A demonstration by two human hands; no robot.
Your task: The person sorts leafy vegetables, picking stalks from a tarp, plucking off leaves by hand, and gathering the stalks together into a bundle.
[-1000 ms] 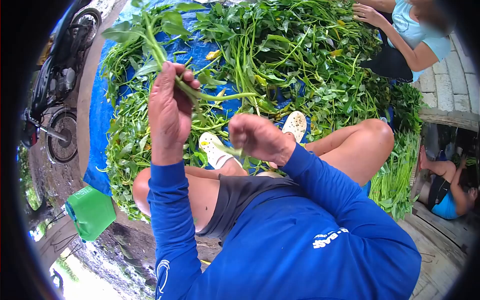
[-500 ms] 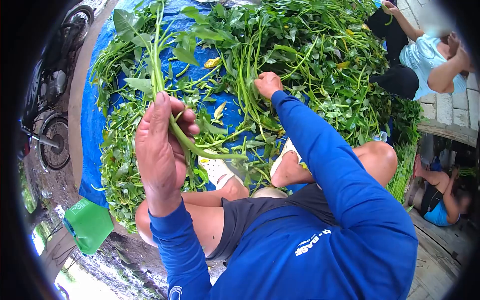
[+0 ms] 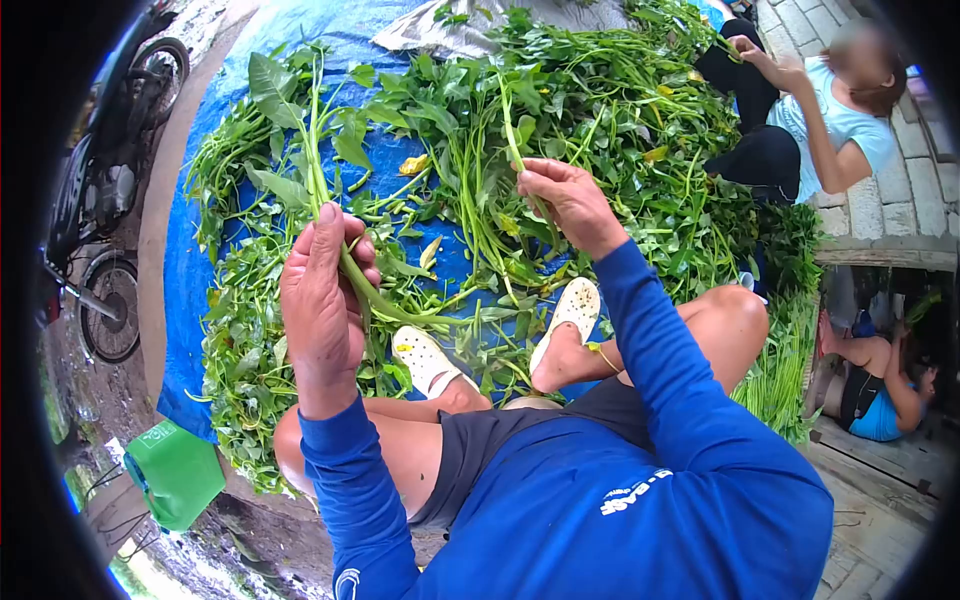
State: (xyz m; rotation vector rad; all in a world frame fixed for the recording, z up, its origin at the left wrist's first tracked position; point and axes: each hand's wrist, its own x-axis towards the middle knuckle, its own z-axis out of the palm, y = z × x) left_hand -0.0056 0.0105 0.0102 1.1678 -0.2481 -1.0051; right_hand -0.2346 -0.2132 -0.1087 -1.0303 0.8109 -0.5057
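My left hand (image 3: pixel 325 310) is closed round a small bunch of leafy water spinach (image 3: pixel 315 150). Its leaves point up and away from me, and a thick stem curves out below my fingers. To the right, my right hand (image 3: pixel 570 205) pinches a single water spinach stem (image 3: pixel 507 115) between thumb and fingers, raised above the heap. Beneath both hands lies a big pile of loose water spinach (image 3: pixel 620 120) on a blue tarp (image 3: pixel 182 350). Cut stem pieces and a few yellow leaves are scattered between my feet.
White clogs (image 3: pixel 420 355) are on my feet at the tarp. A green plastic container (image 3: pixel 180 475) stands at lower left, below a parked motorcycle (image 3: pixel 110 200). One person (image 3: pixel 845 120) sits across the pile at upper right; another person (image 3: pixel 880 415) is farther right.
My right hand has risen out of the pile and come nearer, now with a stem in its fingers. My left hand keeps its bunch, slightly lower. The person at upper right has shifted posture.
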